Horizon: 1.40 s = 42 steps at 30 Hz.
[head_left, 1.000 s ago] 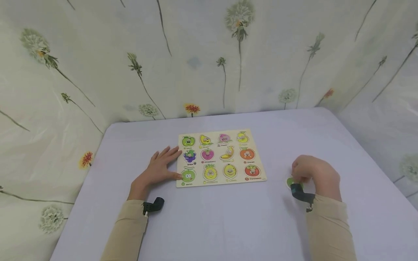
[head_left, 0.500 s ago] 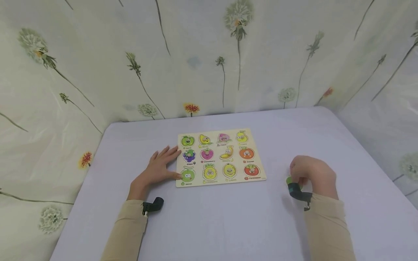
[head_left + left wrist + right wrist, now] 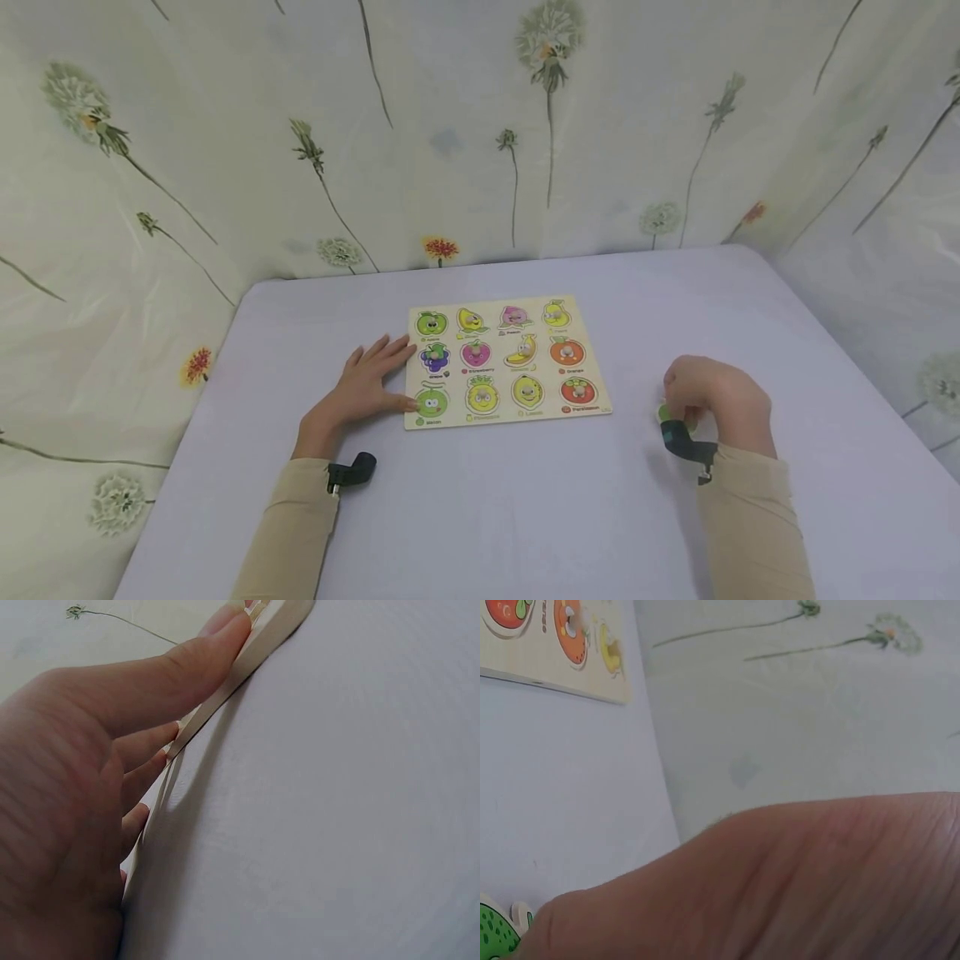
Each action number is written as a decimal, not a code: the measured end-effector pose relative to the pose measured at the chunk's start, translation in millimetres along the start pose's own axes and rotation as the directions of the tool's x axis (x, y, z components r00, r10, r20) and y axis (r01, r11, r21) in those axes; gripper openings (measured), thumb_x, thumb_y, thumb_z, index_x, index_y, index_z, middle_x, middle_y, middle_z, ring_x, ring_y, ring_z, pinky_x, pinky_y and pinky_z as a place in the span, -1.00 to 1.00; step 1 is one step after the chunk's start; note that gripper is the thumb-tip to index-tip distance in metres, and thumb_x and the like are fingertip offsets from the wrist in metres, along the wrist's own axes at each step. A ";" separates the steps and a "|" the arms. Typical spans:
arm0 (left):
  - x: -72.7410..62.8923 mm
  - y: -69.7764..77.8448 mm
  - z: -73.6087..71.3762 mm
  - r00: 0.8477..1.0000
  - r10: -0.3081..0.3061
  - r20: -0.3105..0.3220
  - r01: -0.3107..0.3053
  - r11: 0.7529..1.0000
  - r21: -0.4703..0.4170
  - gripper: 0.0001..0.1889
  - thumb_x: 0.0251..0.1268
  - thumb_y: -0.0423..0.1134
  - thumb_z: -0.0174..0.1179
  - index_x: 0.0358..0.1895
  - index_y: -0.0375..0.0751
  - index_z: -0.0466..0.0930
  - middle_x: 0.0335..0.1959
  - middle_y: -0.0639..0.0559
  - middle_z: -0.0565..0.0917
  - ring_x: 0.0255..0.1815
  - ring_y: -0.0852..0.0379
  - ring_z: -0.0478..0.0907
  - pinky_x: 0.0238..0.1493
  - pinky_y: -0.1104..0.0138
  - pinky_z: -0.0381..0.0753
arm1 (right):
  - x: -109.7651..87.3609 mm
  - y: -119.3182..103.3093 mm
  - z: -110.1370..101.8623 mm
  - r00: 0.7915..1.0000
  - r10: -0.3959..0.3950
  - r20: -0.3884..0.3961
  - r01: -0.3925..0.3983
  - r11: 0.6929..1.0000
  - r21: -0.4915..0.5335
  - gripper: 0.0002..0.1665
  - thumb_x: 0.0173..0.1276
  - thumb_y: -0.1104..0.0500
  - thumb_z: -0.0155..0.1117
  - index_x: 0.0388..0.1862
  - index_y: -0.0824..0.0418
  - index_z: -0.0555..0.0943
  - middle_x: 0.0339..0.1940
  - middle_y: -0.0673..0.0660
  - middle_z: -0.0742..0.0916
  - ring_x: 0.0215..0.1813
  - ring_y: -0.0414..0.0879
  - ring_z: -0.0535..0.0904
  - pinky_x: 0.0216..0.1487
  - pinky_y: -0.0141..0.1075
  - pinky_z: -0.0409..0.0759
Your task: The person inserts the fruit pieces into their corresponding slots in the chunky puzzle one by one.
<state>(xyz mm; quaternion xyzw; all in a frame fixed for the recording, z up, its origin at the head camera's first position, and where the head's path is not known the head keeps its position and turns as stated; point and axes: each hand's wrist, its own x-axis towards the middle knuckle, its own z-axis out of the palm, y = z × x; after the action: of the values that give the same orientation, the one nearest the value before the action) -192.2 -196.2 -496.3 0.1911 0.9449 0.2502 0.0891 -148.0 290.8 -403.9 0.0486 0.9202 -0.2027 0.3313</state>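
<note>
My left hand (image 3: 363, 390) lies with spread fingers along the left edge of a wooden fruit puzzle board (image 3: 456, 421). Its thumb rests on the board's near left corner, by the melon picture (image 3: 432, 404). Right of the board, my right hand (image 3: 712, 394) is bent down with curled fingers and holds a green fruit puzzle piece (image 3: 663, 412). Dark green dots and a pale wooden edge show on that piece in the right wrist view, but the hand hides most of it. The fingertips of the right hand are hidden too.
A white cloth (image 3: 510, 517) covers the table. Behind it hangs a pale curtain (image 3: 615, 125) printed with dandelions. Rows of fruit pictures fill the board, among them an orange (image 3: 567, 353) and a persimmon (image 3: 578, 392). Black wrist cameras (image 3: 352, 472) are strapped to both sleeves.
My right hand has shifted slightly left with the green puzzle piece, which has tilted and shows less of its face. The left hand stays in place on the board.
</note>
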 end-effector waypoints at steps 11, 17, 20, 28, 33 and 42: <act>-0.2 -0.4 0.7 1.000 -0.012 0.005 0.012 1.000 0.004 0.10 -0.09 0.30 0.43 0.57 0.08 0.12 0.65 0.16 0.05 0.69 -0.05 -0.23 0.62 -0.14 -0.39 | 3.6 -1.8 -2.5 1.000 -0.022 -0.019 0.021 0.999 -0.030 -0.85 0.01 0.42 0.12 -0.52 0.19 0.53 -0.62 0.01 0.45 -0.49 -0.11 0.37 -0.49 -0.32 0.29; 1.1 -2.5 1.5 1.000 -0.017 0.008 0.016 1.000 0.009 0.10 -0.08 0.33 0.41 0.58 0.11 0.11 0.65 0.19 0.03 0.69 -0.03 -0.24 0.63 -0.12 -0.40 | 7.1 -1.1 -3.0 0.998 -0.055 -0.026 0.054 0.997 -0.051 -0.84 0.01 0.41 0.08 -0.59 0.16 0.48 -0.63 0.00 0.46 -0.49 -0.11 0.36 -0.49 -0.33 0.28; 1.1 -2.3 1.4 1.000 -0.016 0.005 0.016 1.000 0.007 0.10 -0.08 0.33 0.41 0.58 0.10 0.11 0.65 0.18 0.04 0.69 -0.03 -0.24 0.63 -0.13 -0.40 | 8.6 -1.9 -4.0 0.997 -0.070 -0.032 0.067 0.995 -0.069 -0.84 -0.01 0.40 0.07 -0.60 0.16 0.47 -0.63 0.00 0.46 -0.50 -0.11 0.36 -0.50 -0.33 0.28; -1.3 2.0 -1.4 1.000 -0.007 0.000 0.007 1.000 0.003 0.09 -0.08 0.32 0.41 0.57 0.09 0.13 0.65 0.15 0.05 0.69 -0.06 -0.22 0.62 -0.15 -0.39 | 12.8 -4.4 -4.9 0.993 -0.099 -0.058 0.092 0.989 -0.119 -0.83 0.01 0.38 0.05 -0.64 0.14 0.45 -0.66 -0.02 0.42 -0.52 -0.13 0.32 -0.51 -0.34 0.25; -2.4 4.4 -3.2 1.000 -0.004 -0.002 0.004 1.000 -0.002 0.10 -0.11 0.30 0.44 0.57 0.06 0.14 0.64 0.13 0.07 0.69 -0.08 -0.19 0.62 -0.16 -0.36 | 11.3 -9.3 -4.5 0.993 -0.085 -0.086 0.077 0.993 -0.093 -0.87 0.09 0.32 0.12 -0.59 0.15 0.47 -0.59 0.03 0.46 -0.45 -0.09 0.34 -0.46 -0.30 0.26; -1.4 4.8 -3.7 1.000 -0.006 0.009 0.006 1.000 0.008 0.11 -0.10 0.31 0.43 0.57 0.05 0.13 0.64 0.12 0.06 0.69 -0.10 -0.19 0.62 -0.16 -0.36 | 11.1 -18.8 -2.6 0.984 -0.107 -0.140 0.095 0.991 -0.091 -0.91 0.14 0.28 0.13 -0.54 0.16 0.49 -0.54 0.07 0.50 -0.40 -0.05 0.36 -0.44 -0.27 0.27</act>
<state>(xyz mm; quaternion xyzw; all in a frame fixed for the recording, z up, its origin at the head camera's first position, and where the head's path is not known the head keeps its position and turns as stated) -190.3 -194.6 -490.7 0.1897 0.9461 0.2454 0.0934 -162.3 274.2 -402.6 0.0023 0.9508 -0.1762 0.2550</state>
